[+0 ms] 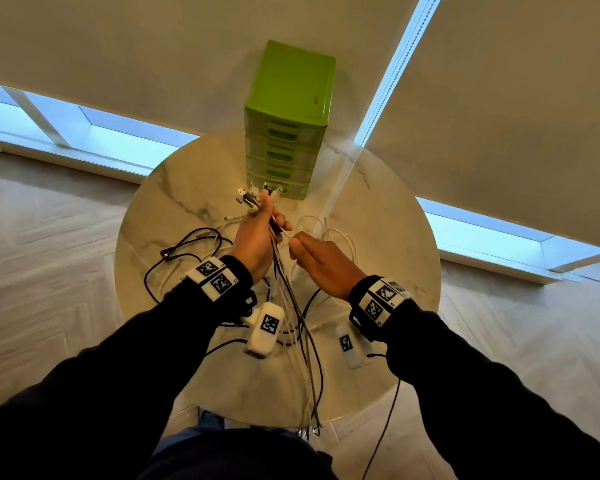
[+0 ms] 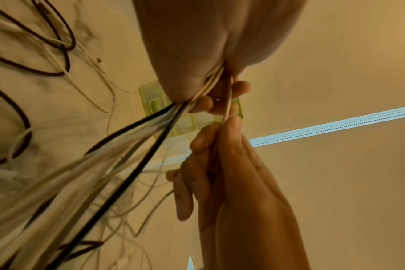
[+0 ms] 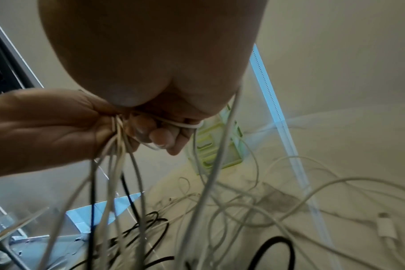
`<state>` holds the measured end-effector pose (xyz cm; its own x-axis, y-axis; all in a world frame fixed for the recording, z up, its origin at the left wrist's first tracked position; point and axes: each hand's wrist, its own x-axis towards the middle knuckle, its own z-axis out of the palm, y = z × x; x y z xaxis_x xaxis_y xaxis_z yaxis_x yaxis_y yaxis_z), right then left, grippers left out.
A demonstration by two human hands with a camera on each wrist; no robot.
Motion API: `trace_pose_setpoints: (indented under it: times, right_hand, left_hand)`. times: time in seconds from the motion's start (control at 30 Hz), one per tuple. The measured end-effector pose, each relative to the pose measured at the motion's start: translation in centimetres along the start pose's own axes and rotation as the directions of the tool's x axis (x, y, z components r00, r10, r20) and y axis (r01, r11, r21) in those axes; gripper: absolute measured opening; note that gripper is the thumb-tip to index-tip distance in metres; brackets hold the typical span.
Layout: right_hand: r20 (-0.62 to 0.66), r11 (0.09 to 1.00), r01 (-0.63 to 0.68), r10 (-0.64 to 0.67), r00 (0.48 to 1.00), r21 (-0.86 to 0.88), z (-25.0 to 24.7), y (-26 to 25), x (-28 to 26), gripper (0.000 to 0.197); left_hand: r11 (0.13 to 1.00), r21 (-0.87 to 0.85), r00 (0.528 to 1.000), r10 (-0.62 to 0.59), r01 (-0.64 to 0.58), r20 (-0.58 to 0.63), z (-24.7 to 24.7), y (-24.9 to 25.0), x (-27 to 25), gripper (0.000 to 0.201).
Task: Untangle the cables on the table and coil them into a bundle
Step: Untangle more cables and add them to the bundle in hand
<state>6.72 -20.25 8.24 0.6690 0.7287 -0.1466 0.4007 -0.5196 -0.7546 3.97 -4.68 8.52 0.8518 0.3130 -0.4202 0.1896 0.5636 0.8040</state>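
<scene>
Cables (image 1: 284, 289) being gathered above a round marble desk (image 1: 174, 202), both hands engaged.

At the left, loose black and white loops are lying on the desk surface. The left hand (image 1: 257, 233) is closing its grip around a bunch of cables just below their plug ends (image 1: 253, 195), which are fanning out above the fist; the strands are hanging from the fist down past the near desk edge. The right hand (image 1: 321, 261), just beside it, is pinching a single white cable (image 2: 228, 102) between thumb and fingertips, the strand running taut between the two grips. Further white loops are resting on the desk at the right. A green drawer unit (image 1: 286, 126) is standing at the far side of the desk, behind the hands.
</scene>
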Motion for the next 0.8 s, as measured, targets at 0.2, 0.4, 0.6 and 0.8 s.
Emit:
trace_pose_setpoints:
  times: [0.2, 0.4, 0.6, 0.8]
  right_hand:
    - [0.054, 0.993, 0.005, 0.001, 0.999, -0.119, -1.3, 2.5, -0.5, 0.029]
    - [0.093, 0.962, -0.091, 0.118, 0.989, -0.256, -2.5, 6.8, -1.8, 0.033]
    - [-0.087, 0.949, -0.254, 0.241, 0.967, -0.189, -3.0, 7.1, -0.4, 0.04]
    - [-0.237, 0.994, -0.1, 0.107, 0.966, 0.042, -2.0, 0.1, 3.0, 0.033]
  left_hand:
    - [0.985, -0.154, 0.997, 0.078, -0.072, 0.031, -0.1, 2.3, 0.5, 0.065]
    - [0.965, -0.143, 0.971, 0.2, -0.218, -0.13, -2.5, 7.2, 1.8, 0.038]
    - [0.942, 0.188, 0.96, 0.276, -0.278, 0.037, -2.6, 5.5, 0.5, 0.028]
    - [0.922, 0.383, 0.995, 0.023, -0.058, 0.095, -0.6, 0.9, -0.5, 0.042]
